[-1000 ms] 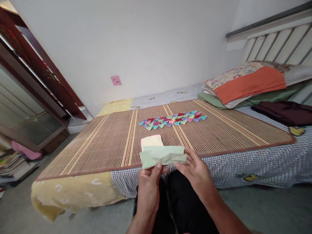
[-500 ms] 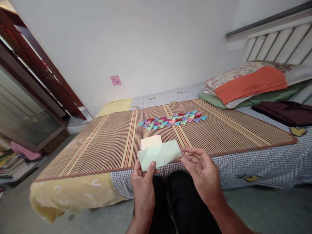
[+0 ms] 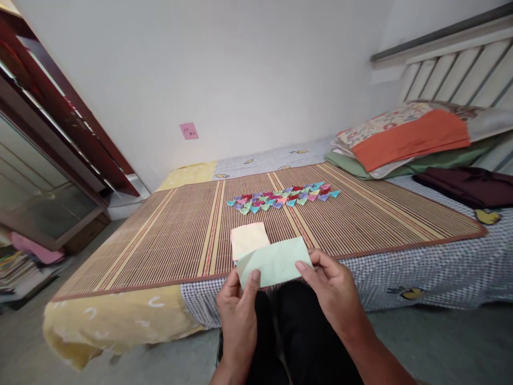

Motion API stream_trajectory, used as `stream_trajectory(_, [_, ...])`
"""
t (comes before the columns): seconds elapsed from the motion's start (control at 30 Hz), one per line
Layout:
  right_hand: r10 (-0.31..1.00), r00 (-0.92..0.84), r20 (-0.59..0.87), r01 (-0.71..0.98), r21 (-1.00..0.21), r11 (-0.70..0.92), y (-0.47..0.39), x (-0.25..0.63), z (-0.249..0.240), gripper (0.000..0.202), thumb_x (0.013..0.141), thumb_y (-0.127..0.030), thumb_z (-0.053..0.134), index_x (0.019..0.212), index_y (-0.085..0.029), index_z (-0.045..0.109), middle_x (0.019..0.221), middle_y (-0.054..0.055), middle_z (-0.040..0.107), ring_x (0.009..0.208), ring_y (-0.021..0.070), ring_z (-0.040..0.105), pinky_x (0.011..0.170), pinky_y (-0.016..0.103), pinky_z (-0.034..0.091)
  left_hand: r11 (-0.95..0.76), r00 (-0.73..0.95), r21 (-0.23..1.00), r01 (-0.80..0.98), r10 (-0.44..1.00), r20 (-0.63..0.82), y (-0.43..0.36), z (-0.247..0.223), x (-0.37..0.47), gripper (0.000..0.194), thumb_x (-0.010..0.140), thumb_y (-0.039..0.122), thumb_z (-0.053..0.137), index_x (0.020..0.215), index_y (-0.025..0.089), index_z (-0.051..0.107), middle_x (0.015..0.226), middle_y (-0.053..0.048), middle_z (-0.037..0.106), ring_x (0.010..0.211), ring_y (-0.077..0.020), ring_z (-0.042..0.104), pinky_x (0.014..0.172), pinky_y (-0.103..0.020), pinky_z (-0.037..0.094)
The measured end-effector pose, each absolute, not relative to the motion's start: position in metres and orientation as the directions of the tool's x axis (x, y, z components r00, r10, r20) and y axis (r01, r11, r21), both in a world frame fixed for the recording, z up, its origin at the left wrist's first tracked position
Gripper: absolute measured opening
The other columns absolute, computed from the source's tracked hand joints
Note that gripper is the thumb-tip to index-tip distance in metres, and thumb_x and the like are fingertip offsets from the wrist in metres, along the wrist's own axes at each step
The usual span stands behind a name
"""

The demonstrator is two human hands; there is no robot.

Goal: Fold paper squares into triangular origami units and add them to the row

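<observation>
A pale green sheet of paper (image 3: 276, 263), wide and short, is held up between my two hands over my lap. My left hand (image 3: 237, 313) pinches its lower left corner, thumb in front. At the right end, my right hand (image 3: 334, 291) grips it with the thumb on the face and the fingers behind. Just beyond lies a stack of cream paper squares (image 3: 248, 239), its near part hidden by the green sheet. Farther back, several small folded paper pieces (image 3: 282, 199) in many colours sit in rows on the mat.
The striped woven mat (image 3: 168, 230) covers much of the bed. Pillows and folded cloth (image 3: 412, 139) are piled at the right, with a dark garment (image 3: 465, 186) beside them. A pink note (image 3: 188, 131) sticks to the wall. Books (image 3: 20, 270) stand at far left.
My right hand has closed on the right end of the green paper, which it only touched near the edge before. The paper has moved slightly right and down and looks flatter.
</observation>
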State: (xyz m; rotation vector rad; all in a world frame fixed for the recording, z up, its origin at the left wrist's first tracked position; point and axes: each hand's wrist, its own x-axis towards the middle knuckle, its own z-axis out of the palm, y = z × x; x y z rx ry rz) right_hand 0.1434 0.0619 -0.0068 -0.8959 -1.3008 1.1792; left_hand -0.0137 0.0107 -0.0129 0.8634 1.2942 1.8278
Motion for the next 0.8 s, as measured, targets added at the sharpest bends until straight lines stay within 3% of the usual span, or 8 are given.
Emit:
stream_trajectory(0.17, [0.965,-0.091,0.247,-0.205,-0.953,0.224,0.0594,0.1414,-0.0063,0.025,0.086,-0.034,0.075,0.071,-0.022,0.059,0.086,0.003,0.063,0.078,0.0189,0.06,0.069,0.028,0.048,-0.263,-0.59,0.95,-0.166,0.799,0.118,0.0106,-0.0165,-0.018,0.023,0.078,0.035,0.084,0.076,0.019,0.068,0.074,0.002,0.066,0.073,-0.0144,0.059,0.071,-0.023,0.049])
stream_trajectory(0.4, [0.985,-0.129,0.118,-0.276,-0.958,0.079,0.0648,0.1437,-0.0144,0.034,0.085,-0.039,0.076,0.067,-0.02,0.054,0.068,-0.002,0.05,0.064,0.0135,0.047,0.059,0.024,0.04,-0.277,-0.601,0.96,-0.043,0.775,0.197,0.0049,-0.0136,-0.0163,0.025,0.079,0.036,0.083,0.074,0.018,0.065,0.066,0.003,0.06,0.062,-0.0123,0.052,0.06,-0.02,0.045])
stream_trajectory(0.53, [0.978,-0.062,0.201,-0.217,-0.959,0.184,0.0649,0.1446,-0.0136,0.034,0.087,-0.038,0.074,0.065,-0.02,0.055,0.065,-0.004,0.046,0.06,0.0118,0.042,0.056,0.024,0.036,-0.314,-0.603,0.949,-0.037,0.764,0.23,0.0036,-0.0142,-0.0143,0.025,0.081,0.033,0.081,0.073,0.018,0.062,0.063,0.004,0.056,0.059,-0.01,0.049,0.057,-0.018,0.042])
stream_trajectory(0.8, [0.955,-0.002,0.295,-0.2,-0.936,0.289,0.0634,0.1429,-0.0097,0.029,0.086,-0.033,0.074,0.068,-0.02,0.057,0.076,0.0,0.059,0.067,0.0143,0.054,0.06,0.024,0.044,-0.329,-0.594,0.934,-0.139,0.782,0.187,0.0059,-0.0144,-0.0119,0.027,0.08,0.03,0.082,0.074,0.018,0.059,0.066,0.005,0.054,0.061,-0.0093,0.047,0.061,-0.017,0.042])
